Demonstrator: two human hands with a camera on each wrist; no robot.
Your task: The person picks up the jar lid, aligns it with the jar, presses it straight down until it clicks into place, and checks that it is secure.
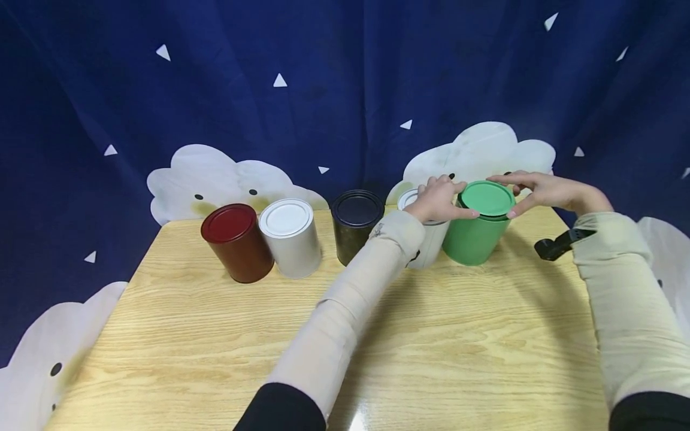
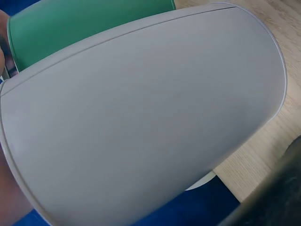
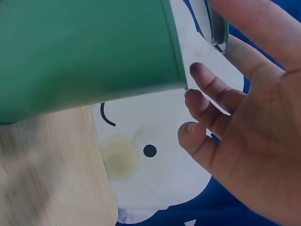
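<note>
A green lid (image 1: pixel 487 198) is held by its edge between both hands, just above a green can (image 1: pixel 473 240). In the right wrist view a gap shows between the raised lid (image 3: pixel 219 29) and the can's rim. My left hand (image 1: pixel 438 200) reaches over a white can (image 1: pixel 433 244) and grips the lid's left side, thumb at the front. Thumb and index finger of my right hand (image 1: pixel 557 191) pinch the right side, the other fingers loosely bent. The white can (image 2: pixel 141 108) fills most of the left wrist view, hiding most of the left hand.
Left along the back of the wooden table (image 1: pixel 215 353) stand a dark red can (image 1: pixel 242 251), a second white can (image 1: pixel 293 245) and a black can (image 1: pixel 350 233), all lidded. A dark blue curtain (image 1: pixel 323 72) with cloud shapes hangs close behind them.
</note>
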